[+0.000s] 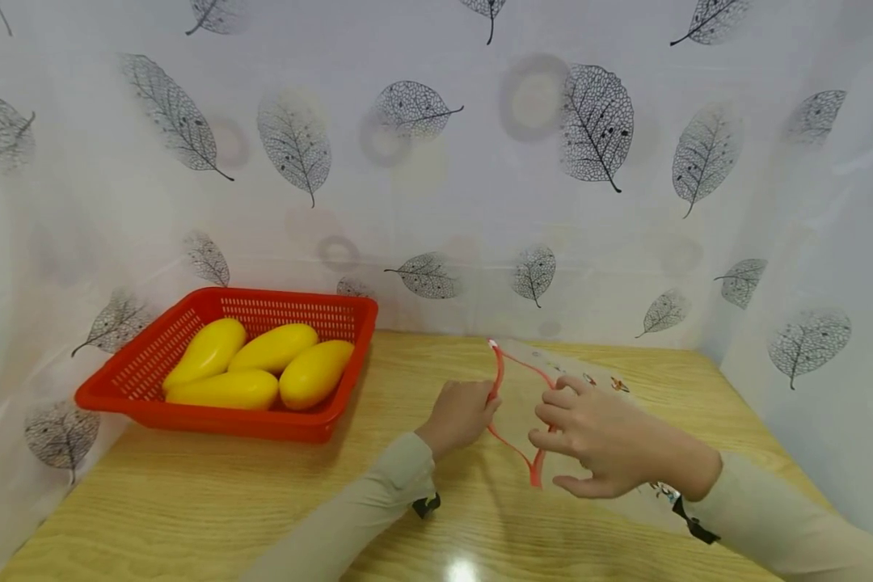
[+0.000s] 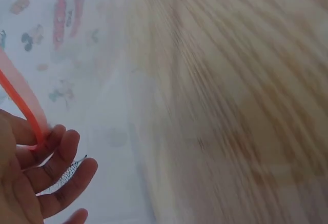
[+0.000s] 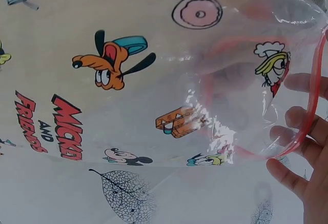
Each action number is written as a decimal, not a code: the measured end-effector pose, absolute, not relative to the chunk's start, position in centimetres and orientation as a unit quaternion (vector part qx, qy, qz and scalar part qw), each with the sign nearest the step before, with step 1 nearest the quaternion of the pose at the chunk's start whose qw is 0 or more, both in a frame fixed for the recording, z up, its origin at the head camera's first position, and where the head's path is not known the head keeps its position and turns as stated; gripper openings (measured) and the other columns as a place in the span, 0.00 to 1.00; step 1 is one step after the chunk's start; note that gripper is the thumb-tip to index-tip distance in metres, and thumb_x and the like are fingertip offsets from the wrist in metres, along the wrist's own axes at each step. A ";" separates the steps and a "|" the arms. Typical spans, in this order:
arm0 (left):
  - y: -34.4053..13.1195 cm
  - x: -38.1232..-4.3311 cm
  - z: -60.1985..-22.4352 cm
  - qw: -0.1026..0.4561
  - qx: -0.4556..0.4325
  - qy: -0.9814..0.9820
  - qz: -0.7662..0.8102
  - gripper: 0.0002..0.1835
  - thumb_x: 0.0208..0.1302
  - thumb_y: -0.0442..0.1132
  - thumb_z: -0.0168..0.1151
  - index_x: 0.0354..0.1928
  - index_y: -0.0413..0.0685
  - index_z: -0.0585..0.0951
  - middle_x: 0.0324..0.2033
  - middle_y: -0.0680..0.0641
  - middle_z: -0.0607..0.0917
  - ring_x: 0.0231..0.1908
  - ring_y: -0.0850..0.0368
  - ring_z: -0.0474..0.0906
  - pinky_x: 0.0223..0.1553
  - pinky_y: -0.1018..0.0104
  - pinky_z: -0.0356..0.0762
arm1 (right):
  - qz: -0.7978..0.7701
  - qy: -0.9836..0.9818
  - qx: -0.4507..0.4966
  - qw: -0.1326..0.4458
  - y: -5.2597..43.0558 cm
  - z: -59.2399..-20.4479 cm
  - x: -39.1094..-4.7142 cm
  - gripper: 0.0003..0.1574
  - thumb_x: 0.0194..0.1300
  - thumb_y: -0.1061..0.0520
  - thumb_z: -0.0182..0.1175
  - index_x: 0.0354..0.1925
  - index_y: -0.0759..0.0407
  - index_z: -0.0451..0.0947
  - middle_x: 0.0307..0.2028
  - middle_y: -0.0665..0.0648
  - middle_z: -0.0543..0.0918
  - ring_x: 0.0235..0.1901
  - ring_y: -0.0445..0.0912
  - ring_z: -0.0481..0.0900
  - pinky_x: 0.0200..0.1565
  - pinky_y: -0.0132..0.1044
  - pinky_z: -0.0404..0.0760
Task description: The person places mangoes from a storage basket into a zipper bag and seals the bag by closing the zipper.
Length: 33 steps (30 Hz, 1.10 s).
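Pinching the red rim [image 1: 499,373] of the clear bag [image 3: 123,80] with the left hand [image 1: 460,414], hooking the right hand [image 1: 596,440] round its opposite side, ideally pulling both evenly, nearer the table's [image 1: 189,509] right edge than its left.

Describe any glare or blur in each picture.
Head view: white glare on the wooden table, at the picture's bottom; left wrist view: table's grain smeared, prints on the clear bag soft; right wrist view: shiny highlights on the bag, its prints sharper.
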<state>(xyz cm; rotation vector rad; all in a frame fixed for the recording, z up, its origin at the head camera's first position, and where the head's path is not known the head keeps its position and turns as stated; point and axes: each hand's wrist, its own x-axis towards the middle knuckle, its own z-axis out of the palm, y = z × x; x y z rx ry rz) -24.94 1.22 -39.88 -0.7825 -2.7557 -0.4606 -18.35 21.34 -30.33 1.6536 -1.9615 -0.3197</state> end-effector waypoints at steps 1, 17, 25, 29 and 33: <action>1.1 -25.2 -40.1 0.129 -0.274 -0.942 -0.143 0.14 0.64 0.45 0.57 0.22 0.53 0.71 0.15 0.58 0.73 0.19 0.64 0.70 0.34 0.62 0.71 | -0.121 -0.729 0.614 0.278 21.3 -30.2 -18.4 0.20 0.55 0.34 0.53 0.34 0.47 0.74 0.27 0.46 0.70 0.30 0.44 0.66 0.41 0.43 0.68; -1.7 -26.7 -40.9 0.082 -0.295 -0.949 -0.080 0.13 0.65 0.46 0.57 0.23 0.52 0.74 0.18 0.55 0.78 0.24 0.58 0.76 0.33 0.62 0.69 | -0.102 -0.731 0.605 0.297 21.1 -27.9 -19.2 0.26 0.67 0.44 0.29 0.27 0.49 0.71 0.24 0.47 0.64 0.26 0.42 0.58 0.31 0.36 0.59; -2.2 -26.6 -41.6 0.058 -0.304 -0.947 -0.089 0.15 0.65 0.47 0.57 0.21 0.55 0.72 0.16 0.58 0.74 0.22 0.61 0.72 0.31 0.64 0.64 | -0.098 -0.725 0.609 0.305 20.9 -27.5 -19.5 0.22 0.66 0.51 0.30 0.26 0.50 0.70 0.23 0.48 0.64 0.25 0.42 0.59 0.31 0.36 0.64; -1.8 -26.5 -41.5 0.052 -0.309 -0.944 -0.105 0.15 0.65 0.49 0.57 0.20 0.55 0.71 0.14 0.60 0.71 0.20 0.63 0.68 0.32 0.65 0.64 | -0.099 -0.722 0.615 0.301 20.4 -27.8 -19.6 0.19 0.64 0.55 0.31 0.24 0.51 0.67 0.22 0.47 0.63 0.24 0.41 0.57 0.31 0.34 0.65; -1.4 -26.3 -41.2 0.058 -0.311 -0.943 -0.104 0.16 0.65 0.49 0.56 0.20 0.55 0.70 0.13 0.60 0.68 0.19 0.64 0.66 0.32 0.64 0.64 | -0.098 -0.719 0.620 0.300 20.1 -28.0 -19.7 0.18 0.62 0.57 0.30 0.23 0.51 0.66 0.22 0.47 0.62 0.24 0.41 0.55 0.30 0.32 0.63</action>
